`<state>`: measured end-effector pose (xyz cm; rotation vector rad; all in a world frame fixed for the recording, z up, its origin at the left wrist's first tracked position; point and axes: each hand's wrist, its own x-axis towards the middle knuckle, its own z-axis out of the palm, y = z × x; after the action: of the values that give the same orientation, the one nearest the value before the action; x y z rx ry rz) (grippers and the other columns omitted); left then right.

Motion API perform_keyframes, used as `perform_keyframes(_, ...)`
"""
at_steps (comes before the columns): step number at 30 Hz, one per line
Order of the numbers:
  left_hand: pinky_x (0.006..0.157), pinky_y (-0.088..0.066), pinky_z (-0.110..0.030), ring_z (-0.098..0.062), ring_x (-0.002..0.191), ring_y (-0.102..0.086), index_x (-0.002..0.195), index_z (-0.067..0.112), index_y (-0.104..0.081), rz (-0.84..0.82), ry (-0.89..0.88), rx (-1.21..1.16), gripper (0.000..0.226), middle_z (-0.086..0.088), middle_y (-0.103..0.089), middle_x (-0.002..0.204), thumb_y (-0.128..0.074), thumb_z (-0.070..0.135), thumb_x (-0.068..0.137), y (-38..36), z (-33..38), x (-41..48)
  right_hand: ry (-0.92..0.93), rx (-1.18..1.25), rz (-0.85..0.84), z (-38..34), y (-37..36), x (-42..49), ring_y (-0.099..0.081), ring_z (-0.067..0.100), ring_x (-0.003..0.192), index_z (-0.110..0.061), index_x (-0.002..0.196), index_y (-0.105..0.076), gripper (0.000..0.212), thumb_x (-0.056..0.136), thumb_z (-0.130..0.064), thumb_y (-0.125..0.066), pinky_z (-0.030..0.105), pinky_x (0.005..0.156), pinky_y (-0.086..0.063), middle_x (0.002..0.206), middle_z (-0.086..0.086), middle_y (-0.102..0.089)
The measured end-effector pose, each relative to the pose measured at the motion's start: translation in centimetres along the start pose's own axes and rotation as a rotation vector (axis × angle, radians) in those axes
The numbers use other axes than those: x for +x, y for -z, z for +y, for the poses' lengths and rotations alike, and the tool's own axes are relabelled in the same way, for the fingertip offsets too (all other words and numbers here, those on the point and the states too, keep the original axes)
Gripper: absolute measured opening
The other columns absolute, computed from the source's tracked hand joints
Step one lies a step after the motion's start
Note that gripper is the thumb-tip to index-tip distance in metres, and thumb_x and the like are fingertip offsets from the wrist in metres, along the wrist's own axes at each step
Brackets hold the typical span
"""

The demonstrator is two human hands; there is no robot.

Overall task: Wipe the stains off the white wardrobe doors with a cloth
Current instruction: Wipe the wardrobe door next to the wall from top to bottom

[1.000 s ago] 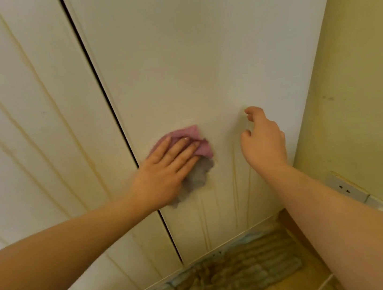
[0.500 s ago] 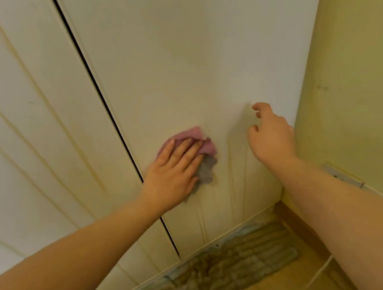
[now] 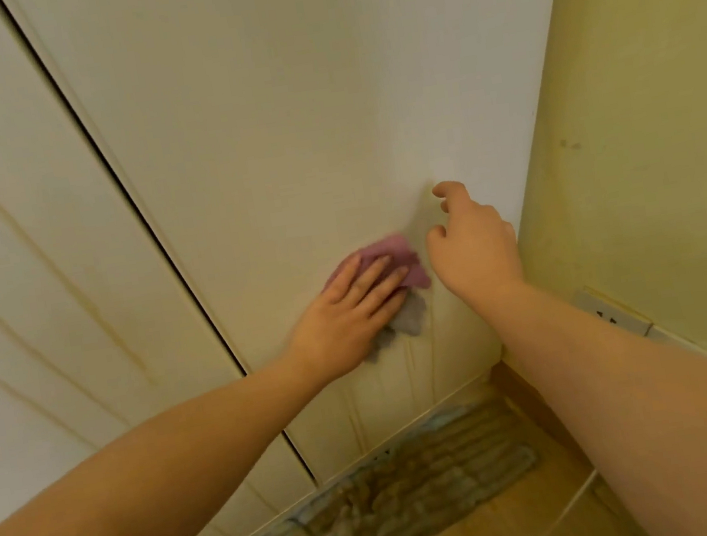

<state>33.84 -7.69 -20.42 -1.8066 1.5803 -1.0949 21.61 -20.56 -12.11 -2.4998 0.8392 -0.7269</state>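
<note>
- The cloth [image 3: 391, 258] lies low on the right door [image 3: 276, 119]. The wall [image 3: 642, 136] is near at 3 o'clock, and the dark gap between the doors is at 9 o'clock.
- The left hand [image 3: 349, 314] presses the cloth with straight fingers and covers part of it.
- The right hand [image 3: 471, 246], at 3 o'clock of the cloth, has loosely curled fingers and holds nothing. I cannot tell whether they touch the door.
- Faint streaks [image 3: 431, 347] run down at 6 o'clock.
</note>
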Motion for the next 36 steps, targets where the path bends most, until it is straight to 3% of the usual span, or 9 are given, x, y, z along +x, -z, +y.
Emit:
perform_keyframes(6,0.116,-0.002,-0.044,-0.023,0.122,-0.055,0.112,0.022,-0.071,-0.194,-0.27,0.059,0.056,-0.002,-0.061,0.127,-0.077,0.043,0.061,-1.3,1.2,-6.0,-0.006,0.008,-0.026,0.3,0.0,-0.7,-0.048,0.03,0.113,-0.015,0.138,-0.033,0.046,0.092,-0.009,-0.038,0.037,0.092,-0.032,0.125,0.01,-0.055)
perform_keyframes(9,0.117,-0.007,-0.043,-0.027,0.124,-0.052,0.117,0.015,-0.067,-0.052,-0.154,0.037,0.045,-0.008,-0.058,0.131,-0.044,0.027,0.08,-0.5,-0.8,-4.1,-0.011,0.033,-0.017,0.0,0.2,-0.6,-0.048,0.03,0.113,-0.015,0.137,-0.034,0.046,0.092,-0.009,-0.038,0.038,0.093,-0.033,0.126,0.01,-0.055)
perform_keyframes(12,0.114,-0.013,-0.044,-0.029,0.123,-0.053,0.12,0.013,-0.065,-0.053,-0.08,-0.004,0.047,-0.009,-0.058,0.131,-0.043,0.023,0.081,-0.1,0.2,-1.2,-0.021,0.027,-0.018,-0.1,0.1,-0.5,-0.047,0.031,0.115,-0.015,0.137,-0.034,0.046,0.092,-0.009,-0.039,0.038,0.094,-0.033,0.127,0.011,-0.054)
perform_keyframes(17,0.105,0.021,-0.048,-0.028,0.144,-0.015,0.143,0.013,-0.041,-0.474,-0.412,-0.011,0.06,-0.008,-0.025,0.154,-0.053,0.037,0.09,-1.0,3.1,-6.8,-0.005,0.054,-0.006,0.0,0.2,-0.5,-0.051,0.029,0.11,-0.015,0.137,-0.034,0.045,0.092,-0.008,-0.038,0.037,0.091,-0.034,0.122,0.009,-0.057)
perform_keyframes(20,0.117,-0.012,-0.044,-0.022,0.123,-0.053,0.108,0.018,-0.073,-0.31,-0.334,-0.034,0.054,-0.003,-0.061,0.127,-0.076,0.046,0.062,-0.3,0.8,-7.9,-0.026,0.076,0.009,0.1,0.5,-0.3,-0.051,0.029,0.108,-0.015,0.137,-0.034,0.045,0.093,-0.009,-0.038,0.037,0.092,-0.036,0.122,0.009,-0.057)
perform_keyframes(24,0.113,-0.011,-0.042,-0.032,0.118,-0.057,0.111,0.009,-0.07,-0.047,-0.057,-0.062,0.045,-0.012,-0.062,0.125,-0.039,0.019,0.08,0.5,-0.2,-3.5,-0.065,0.067,0.002,0.7,0.3,-0.3,-0.05,0.031,0.11,-0.015,0.136,-0.035,0.045,0.092,-0.008,-0.038,0.038,0.093,-0.036,0.125,0.01,-0.055)
perform_keyframes(27,0.116,-0.007,-0.043,-0.029,0.115,-0.059,0.106,0.011,-0.073,-0.14,-0.082,-0.086,0.048,-0.009,-0.065,0.12,-0.036,0.021,0.077,0.0,2.0,-3.7,-0.077,0.051,-0.002,1.0,0.1,-0.4,-0.05,0.03,0.11,-0.015,0.136,-0.035,0.044,0.093,-0.009,-0.037,0.038,0.093,-0.035,0.125,0.01,-0.055)
perform_keyframes(31,0.104,-0.027,-0.038,-0.021,0.104,-0.066,0.09,0.015,-0.078,-0.167,-0.17,-0.052,0.036,-0.003,-0.071,0.107,-0.08,0.029,0.057,0.0,1.8,-7.1,-0.065,0.053,0.023,1.1,0.3,0.0,-0.051,0.029,0.108,-0.014,0.135,-0.037,0.039,0.096,-0.014,-0.035,0.036,0.091,-0.033,0.12,0.01,-0.057)
perform_keyframes(36,0.095,-0.034,-0.037,-0.029,0.119,-0.05,0.108,0.006,-0.071,0.292,0.216,-0.094,0.04,-0.011,-0.064,0.122,-0.032,0.005,0.098,2.9,-3.3,-0.7,-0.095,0.042,0.028,1.9,0.7,0.1,-0.049,0.032,0.111,-0.012,0.136,-0.037,0.039,0.097,-0.019,-0.033,0.039,0.093,-0.033,0.122,0.013,-0.056)
